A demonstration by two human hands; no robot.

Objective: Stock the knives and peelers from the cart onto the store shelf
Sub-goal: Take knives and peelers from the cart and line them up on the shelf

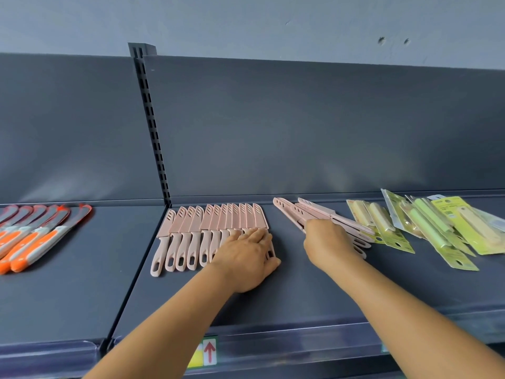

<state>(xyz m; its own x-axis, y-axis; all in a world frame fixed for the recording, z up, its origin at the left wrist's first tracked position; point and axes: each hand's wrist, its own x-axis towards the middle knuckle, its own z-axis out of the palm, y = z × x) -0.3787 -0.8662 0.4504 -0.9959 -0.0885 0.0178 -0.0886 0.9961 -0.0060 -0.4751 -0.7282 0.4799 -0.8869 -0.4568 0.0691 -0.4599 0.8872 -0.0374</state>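
Head view of a dark grey store shelf with an upright back panel and a slotted upright post dividing two bays. Far left, on the left bay: a fanned group of orange-and-grey handled knives, handles toward the front edge, running out of view at the left. Bare shelf surface lies between this group and the bay divider, and in front of it.

Right bay, left part: a tidy row of pink sheathed knives, laid side by side, sheaths toward the back panel, handles toward the front. The left hand rests flat on the right end of this row, fingers extended and relaxed over the last handles, thumb at the shelf surface. A strip of open shelf separates this row from the next group, and a wide bare band runs along the front edge.

Centre right: a loose, angled bundle of pink sheathed knives, tips pointing back-left. The right hand lies over its middle, fingers curled around several of the knives, grasping them.

Far right: overlapping carded peelers in yellow-green packaging, just beside the bundle, some touching it, reaching the right margin.

On the shelf's front rail: a label with a red arrow.
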